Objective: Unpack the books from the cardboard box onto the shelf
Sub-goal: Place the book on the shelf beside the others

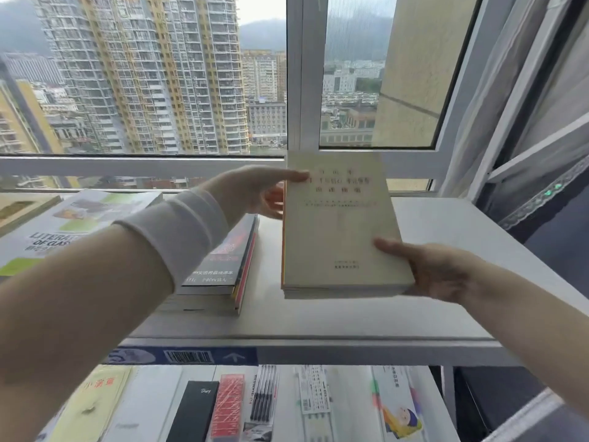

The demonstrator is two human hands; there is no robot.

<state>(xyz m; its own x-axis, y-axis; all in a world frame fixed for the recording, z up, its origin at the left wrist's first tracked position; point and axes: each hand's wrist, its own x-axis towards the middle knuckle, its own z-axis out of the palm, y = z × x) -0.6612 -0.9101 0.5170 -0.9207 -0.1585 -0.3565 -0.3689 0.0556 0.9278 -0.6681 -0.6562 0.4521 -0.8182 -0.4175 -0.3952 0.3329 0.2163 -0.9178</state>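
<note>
While both hands grip it, the cream book (338, 224) sits over the white shelf (446, 237). Left hand (261, 189) pinches its far-left corner, right hand (436, 269) its near-right corner. A dark book stack (223, 266) lies just left of it.

The left forearm wears a white ribbed band (178, 231), like a cuff or wrist sleeve, wrapped snugly around the wrist just behind the left hand (255, 189). Behind the band the forearm is bare. The right hand (436, 269) and its forearm are bare too, with no sleeve, ring or watch to be seen.
</note>
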